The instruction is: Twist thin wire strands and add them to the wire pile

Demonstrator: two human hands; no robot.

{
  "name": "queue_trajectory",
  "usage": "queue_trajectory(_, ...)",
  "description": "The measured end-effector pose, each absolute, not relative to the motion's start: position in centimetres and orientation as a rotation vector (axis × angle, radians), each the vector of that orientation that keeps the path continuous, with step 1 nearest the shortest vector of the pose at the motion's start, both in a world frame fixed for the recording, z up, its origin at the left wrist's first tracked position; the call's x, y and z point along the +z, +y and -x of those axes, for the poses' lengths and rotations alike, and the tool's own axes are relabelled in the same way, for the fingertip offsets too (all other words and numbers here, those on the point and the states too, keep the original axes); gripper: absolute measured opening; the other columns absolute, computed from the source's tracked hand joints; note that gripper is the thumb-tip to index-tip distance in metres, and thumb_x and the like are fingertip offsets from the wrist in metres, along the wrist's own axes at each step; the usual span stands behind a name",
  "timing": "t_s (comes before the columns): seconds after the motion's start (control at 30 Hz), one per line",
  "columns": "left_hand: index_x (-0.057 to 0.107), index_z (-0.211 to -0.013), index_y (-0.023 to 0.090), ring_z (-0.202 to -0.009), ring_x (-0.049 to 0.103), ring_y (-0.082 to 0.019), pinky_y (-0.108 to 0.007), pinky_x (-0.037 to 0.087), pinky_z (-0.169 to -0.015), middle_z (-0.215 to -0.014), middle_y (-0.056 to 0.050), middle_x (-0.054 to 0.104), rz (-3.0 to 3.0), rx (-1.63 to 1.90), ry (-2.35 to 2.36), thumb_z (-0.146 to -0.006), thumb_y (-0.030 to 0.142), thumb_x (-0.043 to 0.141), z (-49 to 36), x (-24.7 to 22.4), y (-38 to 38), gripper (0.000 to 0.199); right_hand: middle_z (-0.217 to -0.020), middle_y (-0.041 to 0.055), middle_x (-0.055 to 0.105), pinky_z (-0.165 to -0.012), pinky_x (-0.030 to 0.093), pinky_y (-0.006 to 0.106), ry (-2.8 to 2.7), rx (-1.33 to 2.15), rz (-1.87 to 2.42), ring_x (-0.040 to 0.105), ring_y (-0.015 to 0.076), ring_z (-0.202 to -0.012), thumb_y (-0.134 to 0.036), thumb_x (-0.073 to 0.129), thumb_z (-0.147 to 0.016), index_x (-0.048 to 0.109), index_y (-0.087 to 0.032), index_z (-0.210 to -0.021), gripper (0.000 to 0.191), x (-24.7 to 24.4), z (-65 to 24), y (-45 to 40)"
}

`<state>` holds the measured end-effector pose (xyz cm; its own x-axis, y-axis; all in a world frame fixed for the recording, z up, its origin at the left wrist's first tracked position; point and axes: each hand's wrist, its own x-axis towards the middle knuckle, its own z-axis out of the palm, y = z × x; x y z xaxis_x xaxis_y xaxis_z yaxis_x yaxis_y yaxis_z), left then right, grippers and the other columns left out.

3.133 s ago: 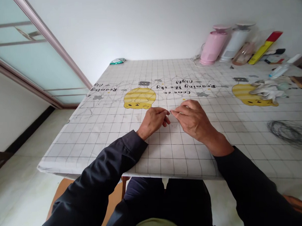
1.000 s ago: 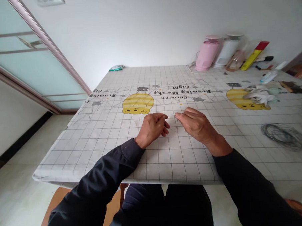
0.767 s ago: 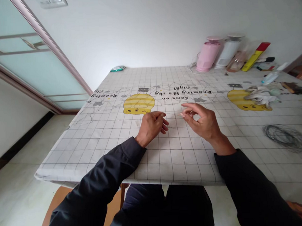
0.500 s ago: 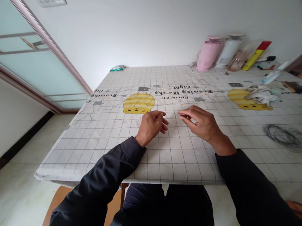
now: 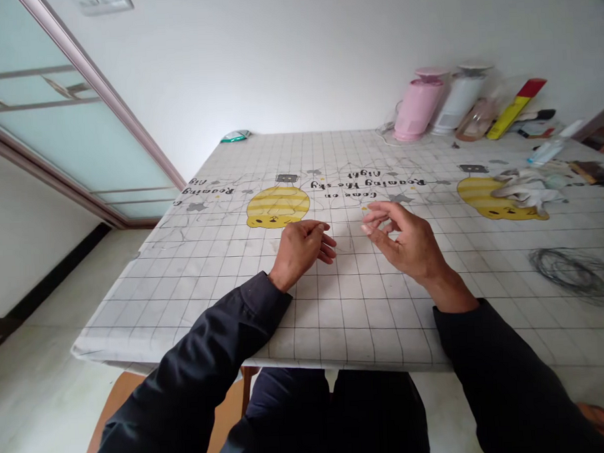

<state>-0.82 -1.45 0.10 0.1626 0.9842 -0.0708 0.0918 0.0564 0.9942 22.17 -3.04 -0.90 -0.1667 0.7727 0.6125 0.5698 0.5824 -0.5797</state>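
My left hand is over the middle of the tablecloth, its thumb and index finger pinched together and the other fingers loosely curled. The pinch is on a thin wire, most of which is too fine to trace. To its right, my right hand hovers with thumb and fingertips apart and nothing visible between them. Faint strands show near the gap between the hands. A loose coil of dark wire lies on the table to the right.
The checked tablecloth has yellow cartoon prints. Along the back right stand a pink cylinder, a white cylinder and a yellow-red box. Crumpled gloves lie at the right. A green packet sits at the far left corner.
My right hand has opened its pinch and moved slightly up, its fingertips now apart. The left hand stays almost in place, still pinched.
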Motion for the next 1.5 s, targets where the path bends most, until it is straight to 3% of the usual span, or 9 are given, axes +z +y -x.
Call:
queue_trajectory(0.1,0.070,-0.110,0.007,-0.062,0.078,-0.019,-0.031,0.066,-0.058,-0.085,-0.012,0.081,-1.234,1.039,1.158,-0.110,0.019,0.055,0.7,0.2,-1.4,0.019,-0.094,0.0077,0.081,-0.058,0.059,0.033,-1.788,0.579,1.229,0.077,0.0242,-0.081,-0.056,0.078,-0.099,0.077,-0.023,-0.116,0.038,-1.4,-21.4,-3.2)
queue_trajectory(0.17,0.071,-0.112,0.006,-0.064,0.079,-0.019,-0.033,0.067,-0.060,-0.088,-0.013,0.082,-1.209,1.031,1.129,-0.110,0.019,0.055,0.7,0.2,-1.4,0.020,-0.084,0.0055,0.079,-0.051,0.055,0.030,-1.783,0.850,1.252,0.072,0.0197,-0.066,-0.058,0.075,-0.101,0.078,-0.023,-0.107,0.036,-1.7,-20.8,-3.3)
queue_trajectory(0.27,0.072,-0.114,0.008,-0.068,0.079,-0.018,-0.031,0.067,-0.061,-0.094,-0.013,0.082,-1.239,1.011,1.078,-0.109,0.017,0.058,1.0,0.3,-1.3,0.018,-0.081,0.0059,0.078,-0.044,0.052,0.027,-1.662,1.086,1.215,0.068,0.0169,-0.058,-0.059,0.070,-0.104,0.078,-0.022,-0.101,0.038,-1.8,-20.3,-3.3)
queue_trajectory(0.47,0.071,-0.101,0.012,-0.066,0.077,-0.017,-0.029,0.065,-0.060,-0.094,-0.012,0.080,-1.247,0.887,0.963,-0.108,0.017,0.059,2.3,0.5,-0.6,0.015,-0.079,0.0071,0.077,-0.042,0.052,0.027,-1.447,1.151,1.199,0.067,0.0164,-0.056,-0.054,0.079,-0.098,0.077,-0.019,-0.097,0.035,-1.5,-20.6,-2.8)
queue_trajectory(0.6,0.069,-0.096,0.011,-0.073,0.080,-0.019,-0.032,0.068,-0.071,-0.093,-0.014,0.081,-1.112,0.858,0.838,-0.112,0.022,0.056,2.4,0.3,-0.4,0.023,-0.079,0.0065,0.076,-0.044,0.053,0.028,-1.439,1.123,1.178,0.068,0.0166,-0.057,-0.052,0.079,-0.098,0.078,-0.019,-0.097,0.033,-1.4,-20.2,-3.0)
queue_trajectory(0.77,0.072,-0.095,0.009,-0.087,0.082,-0.017,-0.030,0.067,-0.094,-0.100,-0.017,0.083,-0.856,1.038,0.822,-0.111,0.017,0.056,1.4,-0.5,-0.7,0.025,-0.078,0.0050,0.076,-0.045,0.052,0.027,-1.370,0.980,1.175,0.065,0.0152,-0.057,-0.047,0.076,-0.100,0.079,-0.019,-0.103,0.028,-1.7,-18.7,-3.7)
queue_trajectory(0.87,0.072,-0.093,0.009,-0.091,0.083,-0.018,-0.031,0.066,-0.099,-0.099,-0.018,0.083,-0.793,1.092,0.812,-0.111,0.014,0.053,0.9,-0.9,-1.1,0.027,-0.076,0.0046,0.074,-0.043,0.050,0.027,-1.341,0.977,1.201,0.063,0.0146,-0.055,-0.048,0.075,-0.099,0.080,-0.017,-0.107,0.032,-2.0,-18.4,-3.7)
queue_trajectory(1.33,0.070,-0.106,0.010,-0.078,0.078,-0.018,-0.034,0.066,-0.072,-0.101,-0.013,0.078,-1.153,0.947,0.950,-0.106,0.018,0.067,1.5,-0.4,-1.0,0.008,-0.074,0.0026,0.069,-0.045,0.045,0.025,-1.490,0.840,1.375,0.054,0.0125,-0.054,-0.039,0.065,-0.103,0.083,-0.017,-0.130,0.040,-2.2,-20.7,-3.3)
queue_trajectory(1.5,0.070,-0.089,0.011,-0.056,0.063,-0.010,-0.025,0.052,-0.052,-0.078,-0.003,0.068,-1.144,0.836,0.950,-0.102,0.023,0.075,1.7,-0.7,-0.7,0.018,-0.074,0.0024,0.069,-0.047,0.045,0.025,-1.517,0.840,1.354,0.055,0.0127,-0.056,-0.039,0.066,-0.102,0.083,-0.018,-0.131,0.040,-2.2,-20.5,-3.4)
